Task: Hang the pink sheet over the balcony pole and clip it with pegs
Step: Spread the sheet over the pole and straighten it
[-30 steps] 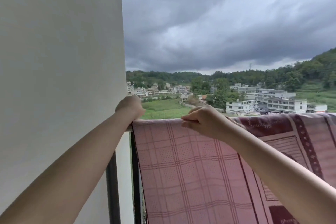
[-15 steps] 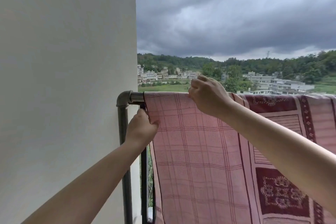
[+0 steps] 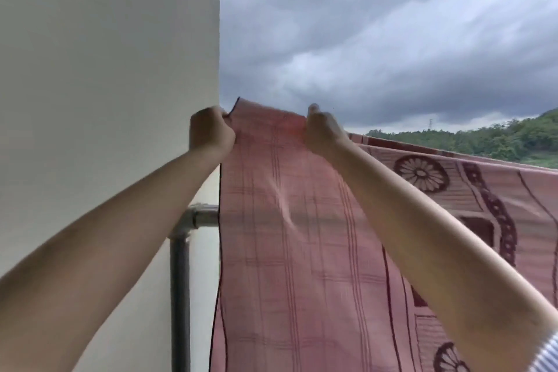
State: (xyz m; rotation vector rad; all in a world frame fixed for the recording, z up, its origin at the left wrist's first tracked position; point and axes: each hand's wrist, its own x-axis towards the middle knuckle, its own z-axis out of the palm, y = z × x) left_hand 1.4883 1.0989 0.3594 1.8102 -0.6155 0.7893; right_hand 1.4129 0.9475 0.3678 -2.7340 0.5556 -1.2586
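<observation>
The pink sheet (image 3: 290,251), checked at its left end and patterned with dark red flowers to the right, hangs in front of me. My left hand (image 3: 210,131) grips its top left corner. A short way to the right, my right hand (image 3: 324,133) grips the top edge. Both hands hold this end lifted well above the grey metal balcony pole (image 3: 203,216), whose elbow joint shows just left of the sheet. Further right the sheet still lies draped along the pole line. No pegs are in view.
A white wall (image 3: 105,84) stands close on the left, touching distance from my left hand. The pole's vertical post (image 3: 179,296) runs down beside it. Beyond are grey clouds and a green hillside (image 3: 495,139) at the right.
Both hands have lifted the sheet's left end up off the pole. The left hand rose from the sheet's side edge to its top corner. The view tilted upward.
</observation>
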